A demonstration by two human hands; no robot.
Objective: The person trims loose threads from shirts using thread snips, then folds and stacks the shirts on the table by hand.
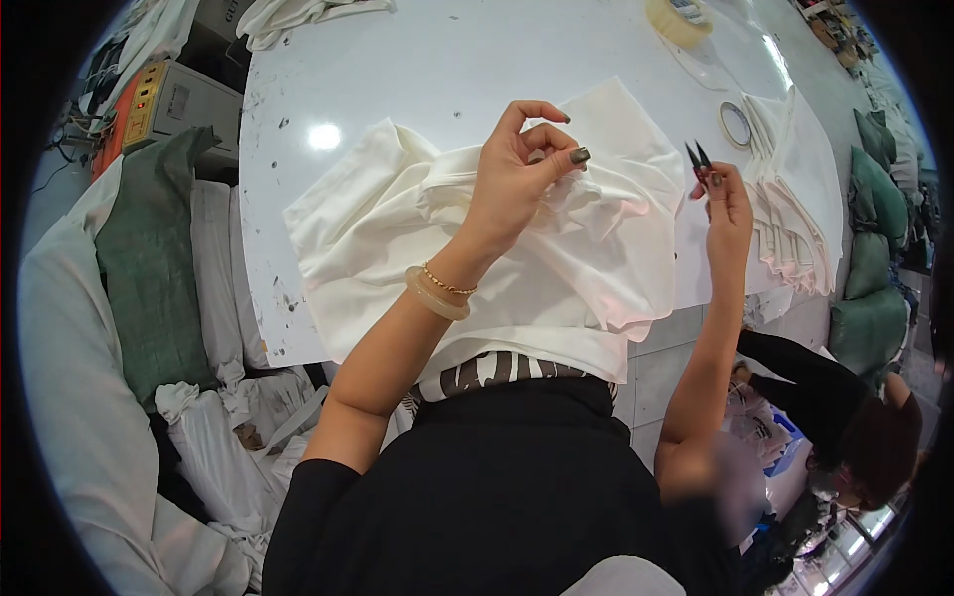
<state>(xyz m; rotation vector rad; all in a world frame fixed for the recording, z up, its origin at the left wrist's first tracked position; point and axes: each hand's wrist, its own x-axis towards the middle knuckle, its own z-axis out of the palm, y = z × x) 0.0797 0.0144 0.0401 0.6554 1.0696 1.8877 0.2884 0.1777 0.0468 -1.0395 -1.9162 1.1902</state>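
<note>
A white garment (pixel 467 268) lies crumpled across the table's near edge, some of it against my body. Above its upper part, my left hand (pixel 522 169) is curled with thumb and middle finger closed together and the index finger bent apart. Whatever the fingertips pinch is too small or hidden to make out; gathered white cloth sits just beneath them. On the right, my right hand (pixel 727 199) grips small dark thread snips (pixel 699 162), blades pointing up and apart at the tips. The snips are beside the garment, not touching it.
On the white table (pixel 397 60), a stack of folded white pieces (pixel 795 189) lies at right, near a tape roll (pixel 735 125). A larger yellowish tape roll (pixel 679 22) sits farther back. A grey machine box (pixel 184 109) and fabric bundles (pixel 154 268) stand left. Another person (pixel 845 407) is at right.
</note>
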